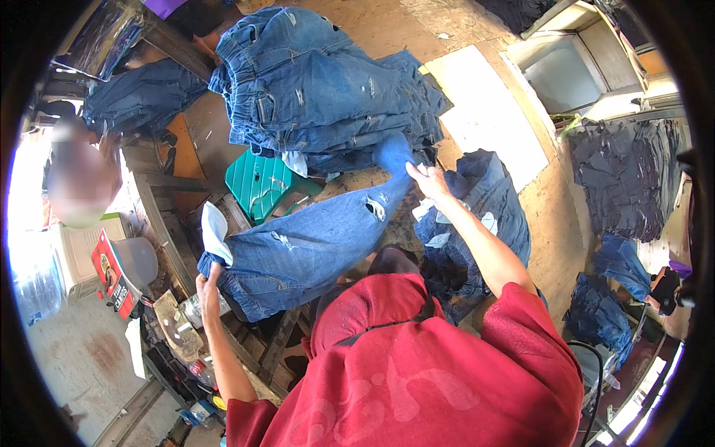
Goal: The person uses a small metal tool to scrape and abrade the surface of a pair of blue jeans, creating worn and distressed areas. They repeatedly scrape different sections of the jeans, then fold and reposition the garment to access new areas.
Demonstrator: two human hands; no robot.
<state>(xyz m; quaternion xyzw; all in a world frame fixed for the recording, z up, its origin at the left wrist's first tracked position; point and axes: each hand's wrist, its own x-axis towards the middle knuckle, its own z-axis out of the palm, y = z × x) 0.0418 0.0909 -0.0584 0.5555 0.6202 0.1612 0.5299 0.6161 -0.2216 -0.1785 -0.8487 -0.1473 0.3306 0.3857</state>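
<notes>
A pair of ripped blue jeans is stretched out in the air before me. My left hand is closed on the waist end, where a white pocket lining sticks up. Farther off and to the right, my right hand pinches the leg end, whose cloth is blurred by motion. Tears with white threads show along the upper side of the leg. Just beyond the stretched jeans stands a green plastic stool. More denim with white linings lies in a heap beneath my right forearm.
A tall stack of folded jeans stands at the far middle. Dark garments lie at the right, with smaller denim pieces below them. A person is at the left edge, near a red package and a cluttered wooden bench.
</notes>
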